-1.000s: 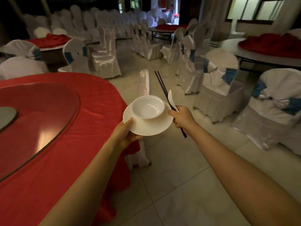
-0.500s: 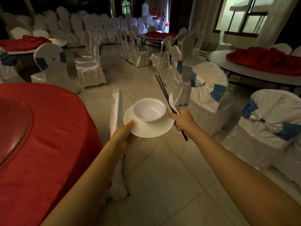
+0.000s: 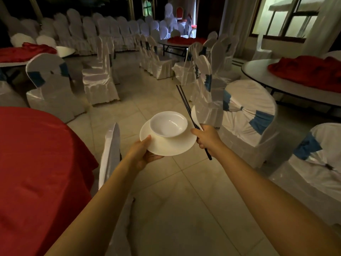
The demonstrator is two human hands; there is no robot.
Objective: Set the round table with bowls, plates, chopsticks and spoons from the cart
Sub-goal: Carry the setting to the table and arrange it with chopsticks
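We are gripping the plate (image 3: pixel 168 145) with our left hand (image 3: pixel 142 154), thumb over its near rim and fingers underneath, and the bowl (image 3: pixel 168 124) is sitting upright on it. Our right hand (image 3: pixel 207 138) is clenching the chopsticks (image 3: pixel 186 106) and the spoon (image 3: pixel 195 116) together, the sticks pointing up and away, their lower ends poking out below the fist.

We judge that we are carrying one place setting to the table (image 3: pixel 36 163), whose red cloth is lying at our left. The setting is hanging over the floor (image 3: pixel 184 200), not over the cloth. A chair (image 3: pixel 110 154) is standing edge-on between us and the table's rim.

Next we are needing to turn left, get past or beside that chair, keep the plate level so the bowl is not sliding, and lower it onto the cloth before freeing the sticks and spoon.

The cart is not showing. Most of the table is cut off at the left edge, so we cannot tell which places are already laid. The spoon's handle is hiding in the fist, and the room is dim.
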